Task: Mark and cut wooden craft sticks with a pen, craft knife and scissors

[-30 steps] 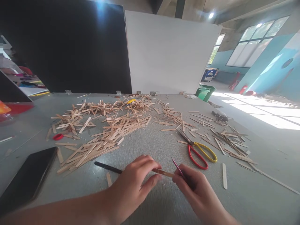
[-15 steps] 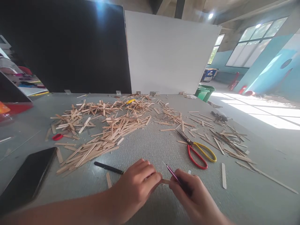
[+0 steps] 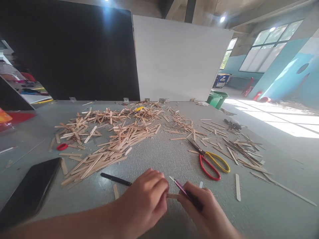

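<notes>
My left hand (image 3: pixel 149 199) is closed around one end of a wooden craft stick (image 3: pixel 172 196); most of the stick is hidden by the fingers. The fingertips of my right hand (image 3: pixel 201 202) meet its other end. That same hand grips a purple craft knife (image 3: pixel 180 187), its thin pale blade tip pointing up and left above the stick. A black pen-like rod (image 3: pixel 115 179) lies just beyond my left hand, beside a short craft stick (image 3: pixel 116 192). Scissors (image 3: pixel 208 156) with one red and one yellow handle lie beyond my right hand.
Heaped craft sticks (image 3: pixel 119 139) spread over the grey table (image 3: pixel 164 156), with more strips (image 3: pixel 245 149) at the right. A black phone (image 3: pixel 31 186) lies on the left near a red ring (image 3: pixel 62 146). Black and white panels (image 3: pixel 179 59) stand along the back edge.
My left hand has rolled slightly, and its thumb has shifted. The knife blade shows farther out to the left, and a bit more of the stick shows between the hands.
</notes>
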Tool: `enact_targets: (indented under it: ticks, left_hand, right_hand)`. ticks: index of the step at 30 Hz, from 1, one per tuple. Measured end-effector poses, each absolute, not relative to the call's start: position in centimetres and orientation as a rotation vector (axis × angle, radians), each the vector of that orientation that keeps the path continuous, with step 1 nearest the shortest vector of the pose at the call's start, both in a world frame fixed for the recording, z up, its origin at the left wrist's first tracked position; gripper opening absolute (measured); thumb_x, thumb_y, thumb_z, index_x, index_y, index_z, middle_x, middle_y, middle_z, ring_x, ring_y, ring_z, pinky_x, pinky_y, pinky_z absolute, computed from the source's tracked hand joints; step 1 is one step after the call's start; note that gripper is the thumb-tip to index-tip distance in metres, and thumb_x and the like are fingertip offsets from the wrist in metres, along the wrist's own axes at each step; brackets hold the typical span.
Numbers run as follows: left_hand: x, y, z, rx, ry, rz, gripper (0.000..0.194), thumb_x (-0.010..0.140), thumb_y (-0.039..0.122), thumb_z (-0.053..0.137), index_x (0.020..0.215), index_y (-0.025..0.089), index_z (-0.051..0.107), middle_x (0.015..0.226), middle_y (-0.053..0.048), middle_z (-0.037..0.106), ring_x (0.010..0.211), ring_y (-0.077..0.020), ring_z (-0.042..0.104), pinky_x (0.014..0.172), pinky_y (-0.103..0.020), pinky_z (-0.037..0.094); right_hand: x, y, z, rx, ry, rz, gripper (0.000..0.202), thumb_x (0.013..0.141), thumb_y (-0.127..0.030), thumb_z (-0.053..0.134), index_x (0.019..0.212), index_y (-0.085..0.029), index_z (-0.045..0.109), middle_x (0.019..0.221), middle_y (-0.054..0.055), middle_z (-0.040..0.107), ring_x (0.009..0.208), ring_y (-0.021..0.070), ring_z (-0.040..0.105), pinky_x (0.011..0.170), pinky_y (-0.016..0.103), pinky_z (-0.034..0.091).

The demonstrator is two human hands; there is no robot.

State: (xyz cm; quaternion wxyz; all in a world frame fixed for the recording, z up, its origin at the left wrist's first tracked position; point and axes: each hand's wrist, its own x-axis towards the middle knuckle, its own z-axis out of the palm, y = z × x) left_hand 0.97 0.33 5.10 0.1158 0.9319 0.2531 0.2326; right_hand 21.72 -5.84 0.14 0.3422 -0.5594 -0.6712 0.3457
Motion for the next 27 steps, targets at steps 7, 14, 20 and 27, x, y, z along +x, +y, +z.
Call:
enact_targets:
  ticks: [7,14,20,27]
  left_hand:
    - [0.7,1.2,6.6,1.442,0.652,-0.109,0.034,0.105,0.046,0.038,0.091,0.02,0.054,0.064,0.005,0.048,0.048,-0.0114,0.046,0.05,-0.024,0.036]
    - [0.5,0.6,7.7,1.389,0.72,0.344,0.034,0.104,0.056,0.046,0.104,0.022,0.05,0.062,0.009,0.043,0.049,-0.0088,0.031,0.047,-0.02,0.028]
    - [0.2,-0.7,9.2,1.343,0.684,0.635,0.027,0.106,0.048,0.046,0.12,0.025,0.047,0.078,0.004,0.052,0.057,-0.0095,0.042,0.053,-0.024,0.034]
    - [-0.5,-1.6,8.9,1.361,0.626,0.696,0.047,0.108,0.057,0.039,0.143,0.035,0.017,0.077,0.004,0.067,0.041,-0.0087,0.052,0.04,-0.02,0.025]
  right_hand:
    - [22.1,-5.7,0.1,-1.423,-1.727,0.883,0.038,0.1,-0.045,0.055,0.073,-0.021,0.063,0.06,-0.002,0.047,0.057,0.0147,0.041,0.056,0.028,0.032]
    - [22.7,-5.3,1.3,-1.3,-1.417,1.23,0.057,0.102,-0.061,0.048,0.139,-0.018,0.045,0.065,-0.009,0.032,0.057,0.014,0.026,0.052,0.028,0.02]
    - [22.5,-5.2,1.6,-1.354,-1.384,1.267,0.058,0.098,-0.071,0.046,0.125,-0.019,0.051,0.064,-0.01,0.028,0.059,0.0145,0.024,0.055,0.03,0.019]
    - [22.9,-5.1,0.3,-1.33,-1.528,1.245,0.052,0.103,-0.062,0.043,0.128,-0.018,0.052,0.064,-0.009,0.03,0.057,0.014,0.026,0.052,0.028,0.022]
